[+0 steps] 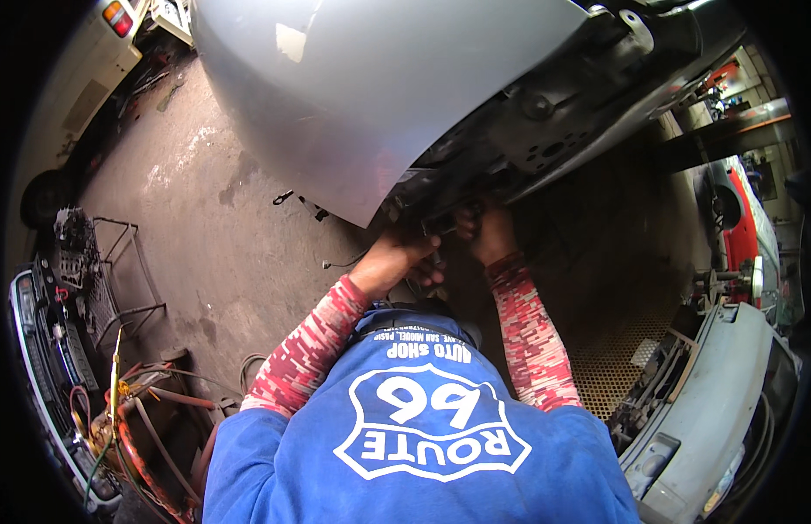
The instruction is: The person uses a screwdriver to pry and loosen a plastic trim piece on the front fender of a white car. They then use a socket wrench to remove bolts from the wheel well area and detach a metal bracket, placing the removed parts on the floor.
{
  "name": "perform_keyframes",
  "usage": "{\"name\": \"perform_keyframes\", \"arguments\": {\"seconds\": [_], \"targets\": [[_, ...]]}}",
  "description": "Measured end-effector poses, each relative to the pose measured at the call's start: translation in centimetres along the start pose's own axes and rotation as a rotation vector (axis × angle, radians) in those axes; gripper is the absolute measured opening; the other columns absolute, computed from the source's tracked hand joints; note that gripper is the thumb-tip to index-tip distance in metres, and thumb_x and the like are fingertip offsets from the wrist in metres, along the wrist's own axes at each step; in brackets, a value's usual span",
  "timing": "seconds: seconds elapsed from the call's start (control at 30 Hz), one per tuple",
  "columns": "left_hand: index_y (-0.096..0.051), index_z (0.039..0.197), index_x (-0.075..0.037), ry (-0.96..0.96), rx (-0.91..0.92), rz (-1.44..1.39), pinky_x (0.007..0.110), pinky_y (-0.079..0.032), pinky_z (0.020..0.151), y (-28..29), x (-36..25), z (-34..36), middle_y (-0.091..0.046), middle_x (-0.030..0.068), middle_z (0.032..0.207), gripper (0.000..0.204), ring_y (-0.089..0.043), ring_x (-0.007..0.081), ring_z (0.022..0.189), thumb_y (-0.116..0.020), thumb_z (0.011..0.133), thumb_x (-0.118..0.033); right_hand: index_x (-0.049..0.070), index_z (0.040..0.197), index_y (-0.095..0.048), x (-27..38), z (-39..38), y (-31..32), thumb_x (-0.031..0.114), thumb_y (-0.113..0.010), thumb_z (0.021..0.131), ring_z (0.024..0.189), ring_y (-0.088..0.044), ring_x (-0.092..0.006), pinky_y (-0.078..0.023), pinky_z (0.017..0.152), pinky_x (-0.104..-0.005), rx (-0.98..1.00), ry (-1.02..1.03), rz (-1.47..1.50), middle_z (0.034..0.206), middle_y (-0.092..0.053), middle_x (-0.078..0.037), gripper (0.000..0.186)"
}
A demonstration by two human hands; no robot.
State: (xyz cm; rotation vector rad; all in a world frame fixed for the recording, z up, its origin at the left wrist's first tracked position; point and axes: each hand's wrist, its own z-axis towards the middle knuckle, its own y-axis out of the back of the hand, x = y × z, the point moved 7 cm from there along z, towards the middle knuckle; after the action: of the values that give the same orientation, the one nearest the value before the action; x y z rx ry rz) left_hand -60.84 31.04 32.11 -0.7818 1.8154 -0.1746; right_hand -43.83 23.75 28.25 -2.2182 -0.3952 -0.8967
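Ahead of you curves the silver-grey car body panel (314, 118), your left hand (397, 260) half-curled beside its lower tip, your right hand (491, 234) bent near the dark underside (532, 131), either grip impossible to tell, above concrete floor (205, 253).

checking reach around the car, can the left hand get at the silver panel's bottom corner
Probably yes: the left hand appears close to the bottom corner of the silver panel, with nothing visible between them, though depth is hard to judge.

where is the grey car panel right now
In the head view, the grey car panel fills the upper middle, its lower tip near the person's left hand.
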Motion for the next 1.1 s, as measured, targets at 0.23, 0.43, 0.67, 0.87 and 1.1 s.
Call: {"name": "perform_keyframes", "arguments": {"seconds": [0.23, 0.43, 0.67, 0.87, 1.1], "targets": [[-0.061, 0.12, -0.005, -0.708, -0.472, 1.325, 0.042, -0.057, 0.06, -0.4, -1.9, 0.9, -0.068, 0.0183, 0.095, 0.035, -0.069, 0.0322, 0.073, -0.063, 0.087, -0.017, 0.014, 0.091, -0.056, 2.1, -1.0, -0.7, 0.04, -0.049, 0.103, 0.046, -0.037, -0.0067, -0.026, 0.042, -0.0238, -0.116, 0.084, -0.135, 0.063, -0.046, 0.003, 0.03], [-0.065, 0.114, -0.01, -0.759, -0.512, 1.428, 0.043, -0.056, 0.058, 0.4, -0.6, 1.9, -0.068, 0.0141, 0.087, 0.031, -0.069, 0.0323, 0.071, -0.063, 0.085, -0.019, 0.014, 0.097, -0.056, 2.6, -1.4, -0.7, 0.043, -0.051, 0.102, 0.047, -0.037, -0.0068, -0.026, 0.042, -0.0242, -0.174, 0.115, -0.124, 0.064, -0.048, 0.002, 0.03], [-0.07, 0.11, -0.015, -0.524, -0.466, 1.5, 0.046, -0.052, 0.058, 1.3, 2.0, 3.2, -0.068, 0.015, 0.083, 0.023, -0.066, 0.0337, 0.068, -0.059, 0.091, -0.021, 0.009, 0.105, -0.059, 0.9, 0.3, 2.9, 0.035, -0.05, 0.101, 0.06, -0.054, -0.0154, -0.039, 0.049, -0.0295, -0.262, 0.21, -0.298, 0.073, -0.057, -0.005, 0.028], [-0.065, 0.123, -0.005, -0.896, -0.444, 1.133, 0.047, -0.051, 0.087, -0.7, -0.4, 2.2, -0.068, 0.0228, 0.108, 0.031, -0.065, 0.0408, 0.098, -0.054, 0.097, -0.016, 0.009, 0.117, -0.057, 1.5, 0.4, 2.0, 0.036, -0.048, 0.1, 0.064, -0.055, -0.0155, -0.042, 0.052, -0.0309, -0.291, 0.375, -0.791, 0.083, -0.061, -0.005, 0.034], [-0.059, 0.127, 0.002, -0.688, -0.396, 0.899, 0.042, -0.048, 0.095, 0.1, 0.8, 3.3, -0.066, 0.0191, 0.12, 0.039, -0.063, 0.0334, 0.108, -0.051, 0.101, -0.026, 0.013, 0.119, -0.057, 1.3, 0.7, 1.4, 0.069, -0.042, 0.095, 0.074, -0.052, -0.0141, -0.04, 0.059, -0.0295, -0.264, 0.155, -0.3, 0.095, -0.059, -0.002, 0.063]]}}
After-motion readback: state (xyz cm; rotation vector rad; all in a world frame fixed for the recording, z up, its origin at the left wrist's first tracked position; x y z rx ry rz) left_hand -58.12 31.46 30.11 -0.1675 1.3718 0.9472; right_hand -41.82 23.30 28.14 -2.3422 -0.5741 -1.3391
